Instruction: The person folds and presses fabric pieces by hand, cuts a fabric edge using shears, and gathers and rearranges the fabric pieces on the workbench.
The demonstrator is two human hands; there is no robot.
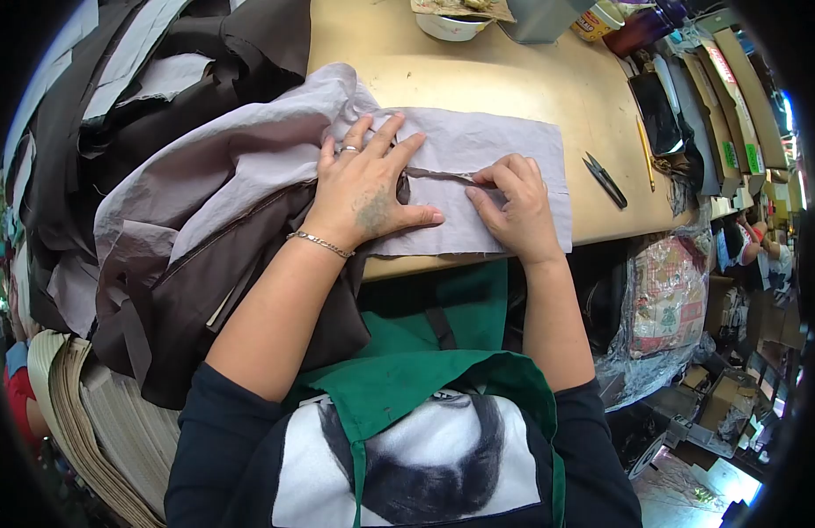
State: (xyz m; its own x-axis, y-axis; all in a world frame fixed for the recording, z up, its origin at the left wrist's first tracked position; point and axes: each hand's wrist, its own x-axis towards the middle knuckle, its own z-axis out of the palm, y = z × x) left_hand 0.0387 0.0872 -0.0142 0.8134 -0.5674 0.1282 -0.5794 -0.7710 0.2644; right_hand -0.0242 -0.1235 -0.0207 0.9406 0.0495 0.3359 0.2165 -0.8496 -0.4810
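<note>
A grey-mauve lining fabric [504, 136] lies spread over the table's front edge, joined on the left to a dark brown garment [267, 238]. My left hand [368, 185] rests flat on the lining with its fingers spread, pressing it down. A narrow dark-edged strip [438, 174] runs across the lining, from under my left hand to my right fingertips. My right hand [517, 207] pinches the far end of that strip between thumb and fingers. Thread snips [606, 181] and a yellow pencil [645, 154] lie to the right of the lining.
A heap of dark and grey garments [161, 79] fills the left side. Along the back of the table [381, 53] stand a white bowl [451, 26], a yellow cup [595, 22] and a dark bottle [645, 28]. Cardboard boxes [733, 106] stand at the right. A plastic-wrapped cushion [667, 295] sits below.
</note>
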